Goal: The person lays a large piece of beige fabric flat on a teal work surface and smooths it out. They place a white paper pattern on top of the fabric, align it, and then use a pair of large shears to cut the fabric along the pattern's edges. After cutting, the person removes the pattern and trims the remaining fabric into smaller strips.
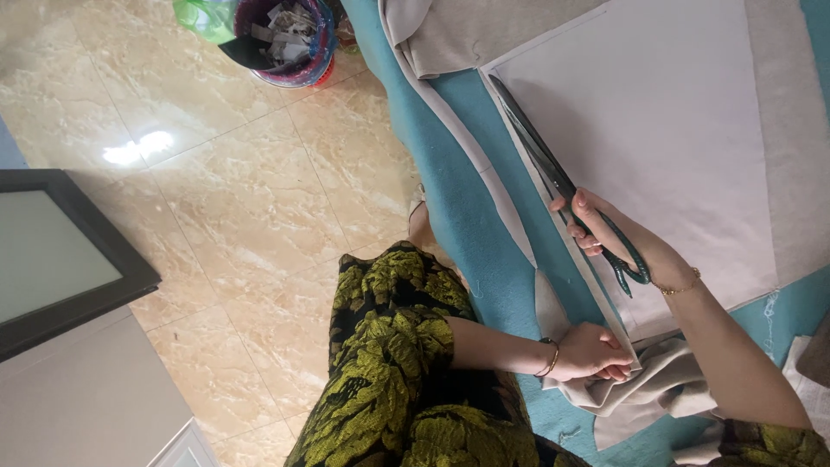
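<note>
My right hand (616, 227) is closed around the dark green handles of long black scissors (538, 149). Their blades lie along the left edge of a pale grey fabric panel (666, 112) and point away from me. My left hand (595, 350) pinches the near corner of that panel, where beige cloth (644, 389) bunches up. A narrow cut strip of beige fabric (484, 164) runs beside the blades on the teal table cover (467, 225). Both wrists carry thin bracelets.
More beige cloth (484, 30) lies folded at the table's far end. On the tiled floor (259, 190) stand a round bin with scraps (285, 39) and a green plastic bag (203, 17). A dark-framed panel (52, 251) is at the left.
</note>
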